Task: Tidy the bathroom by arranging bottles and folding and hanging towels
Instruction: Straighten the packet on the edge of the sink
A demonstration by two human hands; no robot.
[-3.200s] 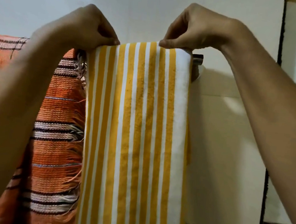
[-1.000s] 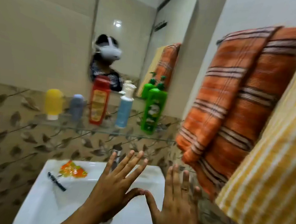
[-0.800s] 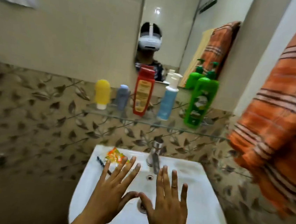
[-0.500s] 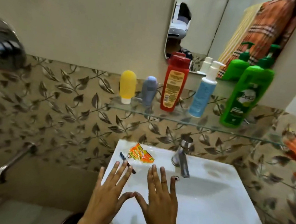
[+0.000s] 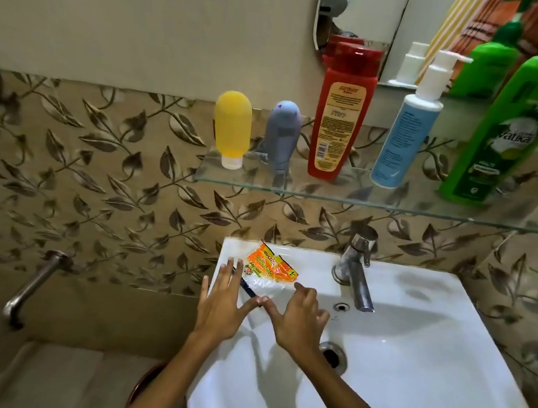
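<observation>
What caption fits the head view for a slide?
Both hands, left and right, held open over the sink beneath five bottles on a glass shelf.

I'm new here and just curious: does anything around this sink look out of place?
Yes: an orange sachet and a dark pen-like stick lie loose on the sink rim, while every bottle stands upright on the glass shelf.

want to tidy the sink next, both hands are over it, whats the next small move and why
Probably pinch the orange packet with the right hand and lift it off the sink rim. The five bottles already stand upright in a row on the glass shelf, and both hands hold nothing. The packet, and a dark thin item partly hidden under the left hand, are the loose things left.
</observation>
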